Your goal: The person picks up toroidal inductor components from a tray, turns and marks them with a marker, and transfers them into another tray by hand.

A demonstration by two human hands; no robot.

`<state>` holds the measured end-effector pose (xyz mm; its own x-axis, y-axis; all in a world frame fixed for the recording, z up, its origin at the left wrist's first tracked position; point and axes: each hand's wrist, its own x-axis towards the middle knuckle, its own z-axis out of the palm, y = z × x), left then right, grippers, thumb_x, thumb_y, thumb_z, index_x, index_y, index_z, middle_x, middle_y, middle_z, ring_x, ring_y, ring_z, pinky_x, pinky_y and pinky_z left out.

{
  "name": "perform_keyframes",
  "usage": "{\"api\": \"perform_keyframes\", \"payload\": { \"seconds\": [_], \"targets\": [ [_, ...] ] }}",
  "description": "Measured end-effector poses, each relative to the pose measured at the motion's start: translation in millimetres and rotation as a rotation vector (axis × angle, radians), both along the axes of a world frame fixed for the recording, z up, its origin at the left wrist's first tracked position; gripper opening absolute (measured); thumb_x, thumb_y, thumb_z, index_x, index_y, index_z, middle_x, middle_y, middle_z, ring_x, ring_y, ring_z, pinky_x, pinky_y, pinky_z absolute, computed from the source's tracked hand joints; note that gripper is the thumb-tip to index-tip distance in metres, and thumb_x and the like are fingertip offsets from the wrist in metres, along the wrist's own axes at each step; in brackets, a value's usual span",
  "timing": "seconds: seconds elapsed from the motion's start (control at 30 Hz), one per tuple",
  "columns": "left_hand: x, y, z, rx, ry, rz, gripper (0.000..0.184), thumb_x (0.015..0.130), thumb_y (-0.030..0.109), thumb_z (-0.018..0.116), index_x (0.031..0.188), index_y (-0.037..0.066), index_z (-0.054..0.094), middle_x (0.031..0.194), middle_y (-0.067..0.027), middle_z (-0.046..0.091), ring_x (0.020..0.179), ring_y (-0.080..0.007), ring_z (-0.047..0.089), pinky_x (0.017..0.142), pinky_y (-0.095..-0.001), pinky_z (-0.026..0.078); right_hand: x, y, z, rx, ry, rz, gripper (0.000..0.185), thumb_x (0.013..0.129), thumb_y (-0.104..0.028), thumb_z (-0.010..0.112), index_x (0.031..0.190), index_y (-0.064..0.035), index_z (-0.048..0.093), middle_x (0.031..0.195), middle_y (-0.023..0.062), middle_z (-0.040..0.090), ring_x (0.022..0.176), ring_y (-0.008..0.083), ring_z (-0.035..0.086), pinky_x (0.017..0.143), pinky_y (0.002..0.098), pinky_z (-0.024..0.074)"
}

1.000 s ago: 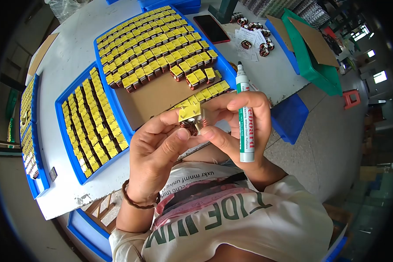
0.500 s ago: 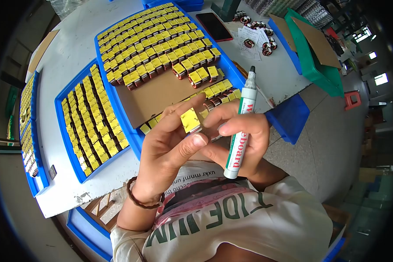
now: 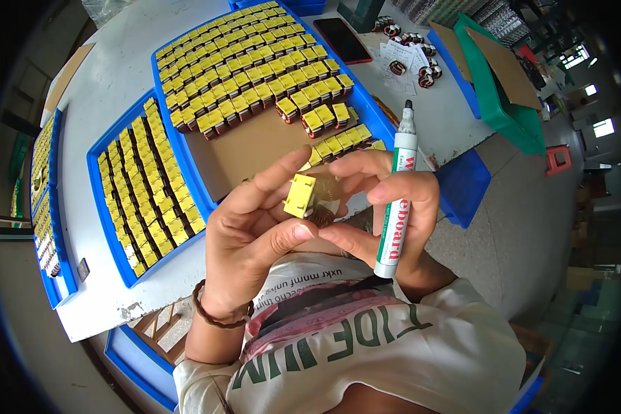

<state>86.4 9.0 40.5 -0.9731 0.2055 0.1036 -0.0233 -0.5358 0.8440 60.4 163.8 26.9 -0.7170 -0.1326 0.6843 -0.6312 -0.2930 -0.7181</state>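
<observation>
Between the thumb and fingers of my left hand [image 3: 245,234] is a wire-wound coil [image 3: 322,212] with a yellow base [image 3: 300,194] facing up, its copper winding showing at the lower right. My right hand [image 3: 410,210] grips an uncapped whiteboard marker [image 3: 397,200], held upright with its dark tip pointing away. The right thumb and fingertips are close around the coil's right side; whether they press on it I cannot tell. Just beyond my hands, a blue tray [image 3: 210,190] holds many rows of similar yellow-based coils [image 3: 248,69] on a cardboard sheet [image 3: 245,148].
More coils fill a second blue tray [image 3: 93,155] on the left and others at the table's far left edge. A phone [image 3: 341,40], paper slips [image 3: 398,58] and loose coils [image 3: 426,74] lie at the back right, near a green bin [image 3: 504,107]. A red stool [image 3: 557,160] stands on the floor.
The coil has been turned, so more of its winding shows on the right. My right hand with the marker has shifted slightly to the right, and my left hand slightly left.
</observation>
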Motion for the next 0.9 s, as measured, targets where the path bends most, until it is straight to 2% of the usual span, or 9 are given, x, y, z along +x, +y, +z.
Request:
{"api": "perform_keyframes", "payload": {
  "seconds": [0.17,0.3,0.5,0.67,0.8,0.9],
  "targets": [
    [0,1,0,0.14,-0.011,-0.052,0.052,0.081,0.001,0.061,0.128,-0.005,0.041,0.103,-0.0169,0.061,0.091,-0.0238,0.061,0.085,-0.0311,0.049,1,6,0,0.062,-0.005,0.057,0.047,0.063,0.008,0.072,0.1,-0.0046,0.045,0.11,0.0225,0.055,0.081,0.022,0.059,0.066,0.0277,0.0494],
    [-2,-4,-12,0.273,-0.112,-0.149,0.048,0.085,0.011,0.061,0.126,-0.005,0.043,0.106,-0.018,0.06,0.094,-0.024,0.06,0.086,-0.0332,0.048,1,9,3,0.23,-0.023,0.006,0.054,0.061,0.003,0.076,0.1,-0.0116,0.041,0.108,0.0216,0.056,0.091,0.0271,0.06,0.076,0.0346,0.0482],
    [0,-3,-22,0.341,-0.142,-0.169,0.048,0.087,0.021,0.059,0.125,-0.006,0.043,0.109,-0.019,0.058,0.099,-0.0245,0.058,0.088,-0.0351,0.047,1,4,-1,0.152,-0.092,0.035,0.053,0.062,0.003,0.076,0.1,-0.0115,0.041,0.107,0.022,0.057,0.092,0.0273,0.06,0.078,0.0348,0.0475],
    [2,-1,-19,0.283,-0.197,-0.11,0.053,0.086,0.029,0.06,0.124,-0.005,0.043,0.108,-0.0216,0.057,0.099,-0.0325,0.058,0.087,-0.0426,0.047,-1,4,-2,0.128,-0.108,0.045,0.051,0.064,0.002,0.075,0.1,-0.0113,0.041,0.106,0.0223,0.057,0.09,0.0266,0.059,0.077,0.0349,0.0476],
    [1,-3,-22,0.422,-0.243,-0.194,0.049,0.089,0.022,0.056,0.125,-0.008,0.042,0.11,-0.0199,0.056,0.101,-0.0237,0.057,0.09,-0.0358,0.046,0,4,-3,0.111,-0.157,0.072,0.049,0.067,0.001,0.073,0.101,-0.0109,0.04,0.106,0.0224,0.057,0.089,0.026,0.059,0.074,0.0337,0.0488],
    [-1,-2,-24,0.405,-0.23,-0.196,0.047,0.09,0.02,0.055,0.126,-0.008,0.041,0.111,-0.0196,0.056,0.101,-0.0237,0.057,0.09,-0.0354,0.046,-4,3,-4,0.115,-0.134,0.063,0.048,0.068,0.001,0.072,0.102,-0.0102,0.04,0.106,0.0223,0.056,0.088,0.0253,0.059,0.072,0.0325,0.0494]
  ]
}}
